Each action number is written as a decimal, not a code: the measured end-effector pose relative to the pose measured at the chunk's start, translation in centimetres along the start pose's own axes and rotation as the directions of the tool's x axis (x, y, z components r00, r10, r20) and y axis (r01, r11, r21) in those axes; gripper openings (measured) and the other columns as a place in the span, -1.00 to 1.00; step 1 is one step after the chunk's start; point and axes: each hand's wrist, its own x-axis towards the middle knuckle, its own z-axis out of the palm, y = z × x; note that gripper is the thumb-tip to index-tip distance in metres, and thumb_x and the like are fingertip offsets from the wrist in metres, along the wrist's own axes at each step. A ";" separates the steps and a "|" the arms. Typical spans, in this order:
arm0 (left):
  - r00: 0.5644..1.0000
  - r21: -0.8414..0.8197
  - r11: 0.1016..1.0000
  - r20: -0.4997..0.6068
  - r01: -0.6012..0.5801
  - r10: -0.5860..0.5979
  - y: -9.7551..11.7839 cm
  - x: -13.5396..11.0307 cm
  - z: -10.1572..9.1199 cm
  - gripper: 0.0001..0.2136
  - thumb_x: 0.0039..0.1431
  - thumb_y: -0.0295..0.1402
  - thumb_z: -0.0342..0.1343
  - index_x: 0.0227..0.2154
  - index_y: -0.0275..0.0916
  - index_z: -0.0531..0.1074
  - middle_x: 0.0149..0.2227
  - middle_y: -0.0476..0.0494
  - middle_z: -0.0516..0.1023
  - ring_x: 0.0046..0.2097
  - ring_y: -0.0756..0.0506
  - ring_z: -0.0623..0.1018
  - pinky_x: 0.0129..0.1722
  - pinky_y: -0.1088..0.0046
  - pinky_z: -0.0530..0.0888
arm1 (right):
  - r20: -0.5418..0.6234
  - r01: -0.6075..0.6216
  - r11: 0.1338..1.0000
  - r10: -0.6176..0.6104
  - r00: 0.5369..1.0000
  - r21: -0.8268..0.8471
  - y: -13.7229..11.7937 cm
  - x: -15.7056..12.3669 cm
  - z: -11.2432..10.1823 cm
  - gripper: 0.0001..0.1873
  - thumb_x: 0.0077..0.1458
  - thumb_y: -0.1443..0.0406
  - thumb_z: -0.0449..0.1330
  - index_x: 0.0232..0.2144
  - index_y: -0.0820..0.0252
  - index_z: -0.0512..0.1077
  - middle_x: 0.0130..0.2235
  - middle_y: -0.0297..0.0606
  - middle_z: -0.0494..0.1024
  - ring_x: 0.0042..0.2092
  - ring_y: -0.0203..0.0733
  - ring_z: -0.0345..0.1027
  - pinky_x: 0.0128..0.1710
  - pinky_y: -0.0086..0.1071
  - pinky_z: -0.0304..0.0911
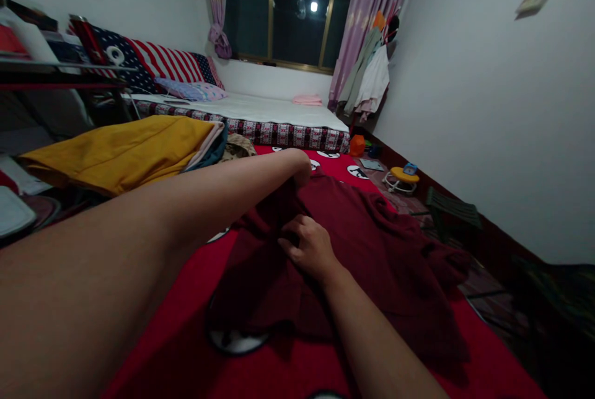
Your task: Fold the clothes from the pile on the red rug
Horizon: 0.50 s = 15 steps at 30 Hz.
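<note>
A dark maroon long-sleeved top (367, 244) lies spread out on a red cover (181, 318) with white-and-black round patches. One bunched sleeve (446, 263) reaches out to the right. My right hand (309, 247) is at the middle of the top, its thumb and curled fingers closed on the cloth. Farther off, my left hand (301, 166) bends down at the wrist to the top's far left part. Its fingers are hidden behind the wrist and the dark folds, so their grip does not show.
Yellow trousers (130, 148) lie in a pile at the left, near a cluttered desk (60, 80). Beyond is a bed (279, 111) under a window. To the right stand a yellow round stool (404, 176) and a dark folding stool (453, 208) by the wall.
</note>
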 end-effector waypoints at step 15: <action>0.893 -0.323 0.929 -0.449 -0.183 0.020 0.2 -14.1 6.1 -0.76 0.12 -0.53 0.04 -0.18 -0.23 0.51 -0.16 -0.12 0.56 -0.10 -0.09 0.52 -0.02 0.38 0.43 | -0.396 -0.369 0.905 0.424 0.815 0.210 3.2 0.4 0.7 -0.77 -0.01 0.39 0.10 -0.26 0.21 0.46 -0.21 -0.15 0.49 -0.26 -0.15 0.40 -0.16 -0.29 0.30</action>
